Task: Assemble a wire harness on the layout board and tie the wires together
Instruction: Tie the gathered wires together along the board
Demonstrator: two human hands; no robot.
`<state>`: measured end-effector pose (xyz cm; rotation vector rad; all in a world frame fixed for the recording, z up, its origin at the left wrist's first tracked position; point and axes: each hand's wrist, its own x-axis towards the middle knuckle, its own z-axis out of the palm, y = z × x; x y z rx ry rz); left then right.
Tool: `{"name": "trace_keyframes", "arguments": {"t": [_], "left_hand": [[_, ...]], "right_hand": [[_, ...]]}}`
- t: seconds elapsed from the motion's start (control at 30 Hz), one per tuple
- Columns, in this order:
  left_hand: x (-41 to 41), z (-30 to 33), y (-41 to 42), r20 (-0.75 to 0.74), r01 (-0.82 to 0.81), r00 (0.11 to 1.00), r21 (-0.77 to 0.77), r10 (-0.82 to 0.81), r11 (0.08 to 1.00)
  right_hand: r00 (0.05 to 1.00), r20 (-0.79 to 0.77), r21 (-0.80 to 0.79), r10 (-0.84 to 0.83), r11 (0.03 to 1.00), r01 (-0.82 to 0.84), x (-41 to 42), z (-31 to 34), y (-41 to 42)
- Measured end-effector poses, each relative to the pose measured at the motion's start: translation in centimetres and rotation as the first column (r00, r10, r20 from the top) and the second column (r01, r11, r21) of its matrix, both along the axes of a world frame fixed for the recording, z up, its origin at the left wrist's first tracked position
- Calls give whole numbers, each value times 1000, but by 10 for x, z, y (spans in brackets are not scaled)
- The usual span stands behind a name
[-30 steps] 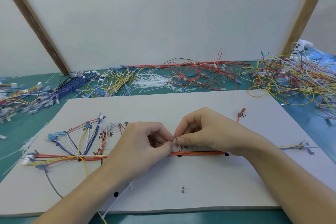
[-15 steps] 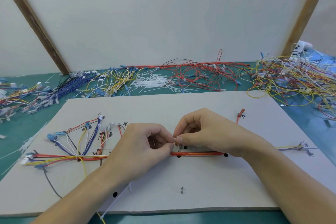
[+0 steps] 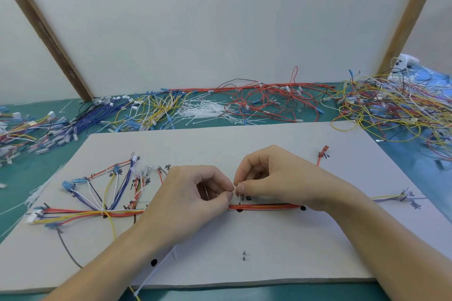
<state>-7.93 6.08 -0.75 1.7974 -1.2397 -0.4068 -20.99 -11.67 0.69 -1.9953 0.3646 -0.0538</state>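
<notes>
Head view: both hands (image 3: 193, 199) (image 3: 274, 178) pinch tie (image 3: 240, 199) over wires (image 3: 264, 207).

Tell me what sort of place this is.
Most likely a wire harness assembly bench in a workshop. A layout board marked with handwritten labels carries a routed wire bundle, loose cable ties lie heaped behind it, and piles of cut wires with connectors cover the green table.

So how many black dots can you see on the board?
4. One black dot sits near the front edge by the left forearm, one at the right hand's wrist, one under the red wire bundle, one beneath the left wires. Hands may hide others.
</notes>
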Motion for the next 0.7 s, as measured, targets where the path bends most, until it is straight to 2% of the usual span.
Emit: {"name": "trace_keyframes", "arguments": {"t": [0.37,0.57,0.7], "left_hand": [[1,-1,0,5,-10,1000,-7,10,1000],[1,-2,-1,-70,-58,996,-2,58,998],[0,-1,-2,-34,-38,999,40,40,998]], "right_hand": [[1000,-14,-33,7,999,-8,1,0,1],[1000,-17,-50,22,998,-23,1,0,2],[1000,-18,-45,22,999,-23,1,0,1]]}}
